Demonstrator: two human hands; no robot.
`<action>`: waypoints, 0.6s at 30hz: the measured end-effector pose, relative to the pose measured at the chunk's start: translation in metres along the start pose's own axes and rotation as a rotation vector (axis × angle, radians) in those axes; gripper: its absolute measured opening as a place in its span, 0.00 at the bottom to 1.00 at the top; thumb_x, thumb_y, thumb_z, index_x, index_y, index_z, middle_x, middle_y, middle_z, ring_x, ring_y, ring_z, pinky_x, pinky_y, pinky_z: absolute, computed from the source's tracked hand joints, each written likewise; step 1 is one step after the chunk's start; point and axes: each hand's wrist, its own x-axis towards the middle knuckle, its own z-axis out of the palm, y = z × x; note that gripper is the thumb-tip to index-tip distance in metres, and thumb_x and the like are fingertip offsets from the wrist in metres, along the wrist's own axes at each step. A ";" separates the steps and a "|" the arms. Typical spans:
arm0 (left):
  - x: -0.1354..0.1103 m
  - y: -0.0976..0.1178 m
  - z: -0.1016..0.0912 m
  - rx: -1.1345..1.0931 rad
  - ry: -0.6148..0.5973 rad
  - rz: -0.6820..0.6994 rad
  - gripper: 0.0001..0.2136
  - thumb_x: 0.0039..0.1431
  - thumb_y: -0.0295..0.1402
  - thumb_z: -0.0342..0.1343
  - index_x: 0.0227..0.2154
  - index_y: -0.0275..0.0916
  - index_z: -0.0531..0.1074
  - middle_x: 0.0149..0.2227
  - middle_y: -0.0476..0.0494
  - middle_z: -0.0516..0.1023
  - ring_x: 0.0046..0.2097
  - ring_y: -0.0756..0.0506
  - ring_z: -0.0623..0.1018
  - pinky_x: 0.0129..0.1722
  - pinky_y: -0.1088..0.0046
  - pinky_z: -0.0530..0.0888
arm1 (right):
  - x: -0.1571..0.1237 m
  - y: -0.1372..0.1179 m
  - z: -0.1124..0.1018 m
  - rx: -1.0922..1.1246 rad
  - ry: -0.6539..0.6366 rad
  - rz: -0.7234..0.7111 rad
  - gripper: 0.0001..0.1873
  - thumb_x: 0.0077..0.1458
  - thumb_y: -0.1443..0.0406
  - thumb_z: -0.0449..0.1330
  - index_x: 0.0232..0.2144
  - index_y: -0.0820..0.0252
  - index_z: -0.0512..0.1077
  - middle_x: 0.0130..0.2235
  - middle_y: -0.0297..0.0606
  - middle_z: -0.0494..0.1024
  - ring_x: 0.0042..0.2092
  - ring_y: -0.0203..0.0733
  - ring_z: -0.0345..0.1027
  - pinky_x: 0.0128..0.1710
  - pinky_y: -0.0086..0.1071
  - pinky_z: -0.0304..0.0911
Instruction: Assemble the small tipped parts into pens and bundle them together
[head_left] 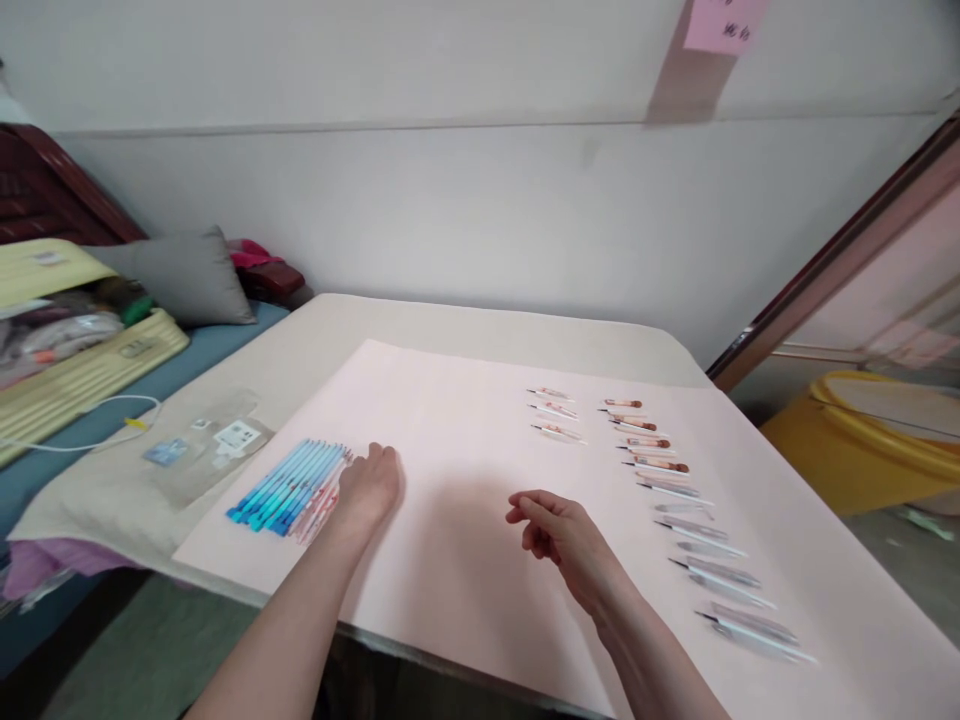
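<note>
One bare left hand (370, 483) is reaching palm-down to the right end of a row of pens, its fingers bending over red-patterned pens (315, 508) and partly covering them; its fingertips are staying out of sight, so I cannot tell whether it is gripping any. Next to these, blue pens (281, 485) are lying side by side. The right hand (551, 525) is hanging half-open over the pink sheet (450, 400), thumb and forefinger curving close together, and is looking empty. Farther right, three red-patterned sets (555, 410) are forming a short column, and beside it brown-ended sets (649, 443) and clear sets (720, 578) are making a longer one, with dark-tipped white sticks lying among the parts. All these are resting on the sheet, which is covering part of the bench (480, 325). On the left, a clear plastic bag (195, 465) bearing a white label is lying flat; beyond it, an open cream case (112, 365) is holding plastic-wrapped items and something green. A yellow container (840, 450) is standing past the bench's right edge.
</note>
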 end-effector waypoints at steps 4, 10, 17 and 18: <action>0.005 -0.005 0.002 -0.007 -0.037 -0.020 0.16 0.55 0.21 0.38 0.42 0.36 0.66 0.43 0.33 0.71 0.42 0.39 0.74 0.36 0.65 0.66 | -0.002 -0.003 0.000 0.002 0.003 0.013 0.16 0.46 0.56 0.61 0.33 0.63 0.74 0.34 0.42 0.76 0.24 0.33 0.63 0.23 0.29 0.52; 0.007 -0.003 0.000 -0.012 -0.030 -0.011 0.17 0.55 0.21 0.37 0.44 0.35 0.66 0.46 0.31 0.70 0.43 0.39 0.74 0.36 0.64 0.65 | -0.005 -0.005 0.000 0.007 -0.004 0.011 0.15 0.47 0.56 0.61 0.32 0.63 0.74 0.34 0.42 0.76 0.24 0.32 0.62 0.23 0.29 0.52; 0.007 -0.004 0.003 -0.028 -0.054 -0.040 0.15 0.55 0.23 0.39 0.42 0.33 0.67 0.40 0.31 0.73 0.43 0.37 0.74 0.37 0.63 0.66 | -0.004 -0.004 0.000 0.008 -0.007 0.015 0.16 0.46 0.55 0.61 0.32 0.62 0.74 0.34 0.42 0.76 0.24 0.33 0.62 0.23 0.29 0.52; 0.005 -0.004 0.002 -0.031 -0.047 -0.040 0.15 0.56 0.24 0.39 0.42 0.33 0.67 0.40 0.31 0.73 0.43 0.37 0.74 0.37 0.63 0.66 | -0.003 -0.003 -0.001 0.010 -0.007 0.011 0.16 0.46 0.55 0.61 0.32 0.62 0.74 0.34 0.41 0.76 0.24 0.33 0.62 0.23 0.29 0.52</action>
